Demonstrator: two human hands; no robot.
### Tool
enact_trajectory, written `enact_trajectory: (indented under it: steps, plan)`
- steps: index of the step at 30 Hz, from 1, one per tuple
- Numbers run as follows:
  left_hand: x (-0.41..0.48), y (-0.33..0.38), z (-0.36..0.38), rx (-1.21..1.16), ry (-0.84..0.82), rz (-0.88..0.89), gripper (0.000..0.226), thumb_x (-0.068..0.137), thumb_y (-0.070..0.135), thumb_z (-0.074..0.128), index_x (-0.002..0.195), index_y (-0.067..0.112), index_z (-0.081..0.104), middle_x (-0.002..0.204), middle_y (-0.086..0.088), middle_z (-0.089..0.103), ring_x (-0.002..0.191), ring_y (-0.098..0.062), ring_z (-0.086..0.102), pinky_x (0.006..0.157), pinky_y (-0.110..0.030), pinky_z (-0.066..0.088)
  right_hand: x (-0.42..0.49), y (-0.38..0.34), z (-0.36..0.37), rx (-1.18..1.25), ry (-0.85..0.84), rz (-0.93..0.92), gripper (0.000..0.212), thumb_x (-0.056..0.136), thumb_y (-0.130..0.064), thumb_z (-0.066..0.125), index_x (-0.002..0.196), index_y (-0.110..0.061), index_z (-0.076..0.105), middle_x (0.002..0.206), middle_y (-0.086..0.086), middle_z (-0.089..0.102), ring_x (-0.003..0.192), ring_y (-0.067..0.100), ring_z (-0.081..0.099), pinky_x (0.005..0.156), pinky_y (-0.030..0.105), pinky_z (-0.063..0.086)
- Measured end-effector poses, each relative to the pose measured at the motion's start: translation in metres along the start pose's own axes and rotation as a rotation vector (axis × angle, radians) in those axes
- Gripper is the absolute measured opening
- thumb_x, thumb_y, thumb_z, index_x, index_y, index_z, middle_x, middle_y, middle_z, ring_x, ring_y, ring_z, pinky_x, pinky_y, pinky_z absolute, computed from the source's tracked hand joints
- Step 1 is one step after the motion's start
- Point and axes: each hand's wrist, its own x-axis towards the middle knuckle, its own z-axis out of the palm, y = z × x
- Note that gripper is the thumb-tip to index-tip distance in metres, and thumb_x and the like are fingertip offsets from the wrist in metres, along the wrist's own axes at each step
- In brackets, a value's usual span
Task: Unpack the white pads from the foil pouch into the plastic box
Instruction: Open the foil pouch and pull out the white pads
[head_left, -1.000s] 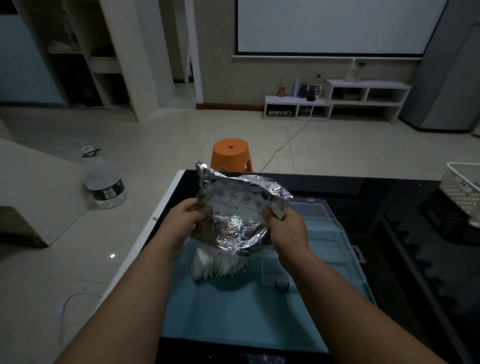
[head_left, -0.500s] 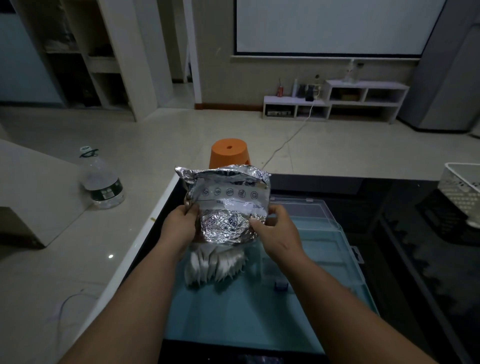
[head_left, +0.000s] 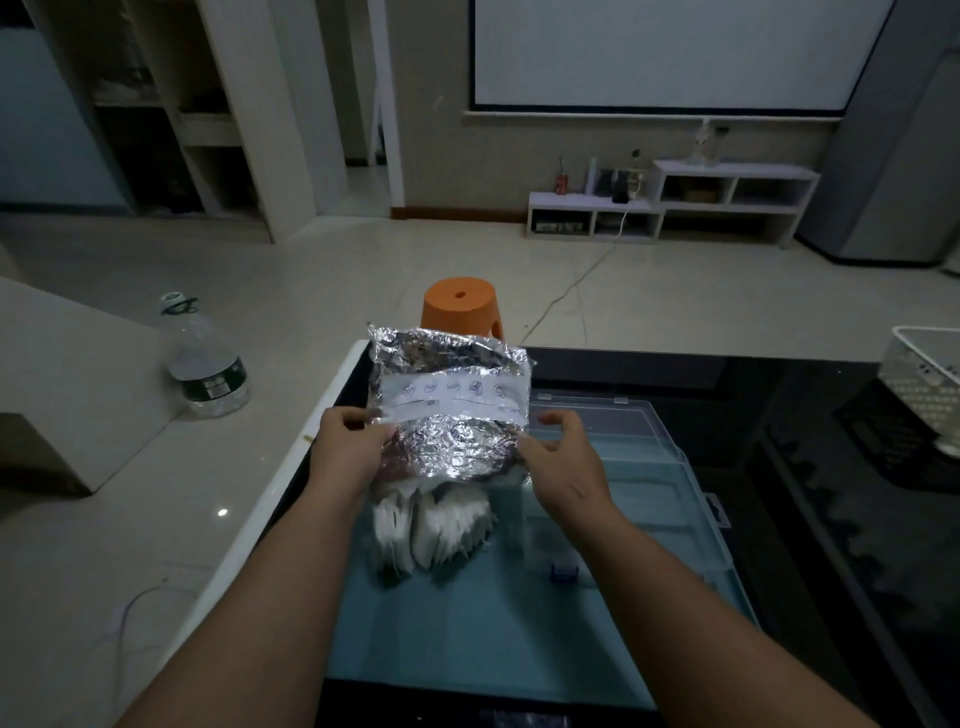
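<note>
A crinkled silver foil pouch (head_left: 451, 405) with a white printed band hangs mouth-down over the clear, blue-bottomed plastic box (head_left: 649, 467). My left hand (head_left: 345, 452) pinches the pouch's left edge and my right hand (head_left: 563, 457) pinches its right edge. A bunch of white pads (head_left: 431, 525) spills from the pouch's mouth and rests on the box floor, with their upper ends still hidden inside the foil.
The box sits on a black glass table (head_left: 831, 519). A small dark clip (head_left: 563, 573) lies in the box by a divider. An orange stool (head_left: 460, 309) stands beyond the table, a water bottle (head_left: 205, 364) on the floor left, a white basket (head_left: 924, 384) at right.
Both hands have lifted the pouch and flattened it out. More of the white pads have slid out below it into the box.
</note>
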Motion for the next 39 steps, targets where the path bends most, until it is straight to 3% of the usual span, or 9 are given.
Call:
enact_trajectory:
  steps: [4, 8, 11, 14, 22, 27, 29, 33, 39]
  plan:
    - [-0.001, -0.003, 0.0, 0.126, 0.024, 0.01, 0.019, 0.084, 0.013, 0.071, 0.091, 0.009, 0.054, 0.094, -0.015, 0.062, 0.064, -0.016, 0.059, 0.054, -0.028, 0.047, 0.001, 0.003, 0.001, 0.014, -0.04, 0.015, 0.018, 0.097, -0.022, 0.052, 0.114, -0.023, 0.046, 0.1, 0.0, 0.065, 0.061, 0.013, 0.05, 0.053, 0.025, 0.04]
    - [-0.001, 0.0, -0.001, 0.075, -0.053, -0.032, 0.008, 0.087, 0.008, 0.065, 0.092, 0.003, 0.062, 0.088, -0.015, 0.066, 0.056, -0.016, 0.063, 0.047, -0.025, 0.049, 0.003, 0.004, 0.003, 0.0, -0.088, 0.006, 0.018, 0.097, -0.016, 0.051, 0.114, -0.02, 0.057, 0.118, 0.002, 0.064, 0.091, 0.015, 0.059, 0.07, 0.027, 0.047]
    - [0.001, -0.001, -0.002, 0.075, -0.081, -0.049, 0.001, 0.086, 0.007, 0.066, 0.085, 0.008, 0.065, 0.086, -0.014, 0.067, 0.064, -0.019, 0.061, 0.061, -0.03, 0.053, 0.003, 0.004, 0.002, -0.043, -0.112, -0.006, 0.03, 0.097, -0.016, 0.052, 0.126, -0.017, 0.059, 0.125, 0.004, 0.062, 0.1, 0.014, 0.057, 0.079, 0.026, 0.045]
    - [0.002, -0.002, -0.005, 0.203, -0.057, 0.006, 0.003, 0.082, 0.014, 0.068, 0.079, 0.015, 0.066, 0.089, -0.011, 0.069, 0.071, -0.021, 0.06, 0.069, -0.032, 0.048, 0.003, 0.003, 0.0, -0.071, -0.091, -0.005, 0.028, 0.096, -0.019, 0.055, 0.123, -0.02, 0.061, 0.12, 0.004, 0.061, 0.085, 0.01, 0.056, 0.069, 0.024, 0.047]
    - [-0.016, 0.02, -0.012, 0.657, -0.074, 0.187, 0.027, 0.08, 0.034, 0.071, 0.083, 0.009, 0.062, 0.078, -0.005, 0.063, 0.071, -0.022, 0.058, 0.063, -0.032, 0.045, 0.001, -0.003, -0.011, -0.069, -0.049, -0.032, 0.012, 0.093, -0.017, 0.06, 0.105, -0.019, 0.064, 0.106, -0.002, 0.064, 0.1, 0.016, 0.059, 0.093, 0.038, 0.05]
    - [-0.041, 0.034, -0.016, 0.983, -0.278, 0.141, 0.036, 0.075, 0.044, 0.075, 0.072, 0.017, 0.052, 0.073, 0.0, 0.056, 0.064, -0.014, 0.052, 0.055, -0.026, 0.038, -0.009, -0.006, -0.009, -0.176, -0.081, -0.101, 0.01, 0.09, -0.018, 0.064, 0.098, -0.018, 0.07, 0.089, -0.007, 0.066, 0.086, 0.012, 0.062, 0.077, 0.028, 0.05]
    - [-0.05, 0.035, -0.016, 0.984, -0.372, 0.058, 0.038, 0.072, 0.041, 0.08, 0.084, 0.017, 0.053, 0.084, 0.0, 0.057, 0.071, -0.014, 0.055, 0.057, -0.025, 0.047, -0.013, -0.008, -0.004, -0.228, -0.119, -0.133, 0.006, 0.087, -0.017, 0.067, 0.09, -0.021, 0.071, 0.083, -0.006, 0.068, 0.081, 0.012, 0.064, 0.072, 0.026, 0.05]
    - [-0.06, 0.034, -0.016, 1.145, -0.425, -0.025, 0.097, 0.065, 0.04, 0.085, 0.138, 0.013, 0.027, 0.12, -0.011, 0.055, 0.096, -0.028, 0.06, 0.076, -0.035, 0.055, -0.023, -0.008, 0.011, -0.374, -0.209, -0.2, 0.007, 0.084, -0.021, 0.07, 0.082, -0.029, 0.069, 0.072, -0.011, 0.06, 0.069, 0.009, 0.057, 0.061, 0.022, 0.043]
    - [-0.058, 0.033, -0.013, 1.048, -0.435, -0.101, 0.075, 0.076, 0.016, 0.078, 0.13, 0.013, 0.027, 0.09, -0.014, 0.054, 0.065, -0.025, 0.062, 0.055, -0.035, 0.058, -0.035, -0.006, 0.03, -0.571, -0.299, -0.346, 0.016, 0.086, -0.034, 0.067, 0.098, -0.028, 0.075, 0.069, -0.015, 0.051, 0.071, 0.006, 0.049, 0.061, 0.022, 0.035]
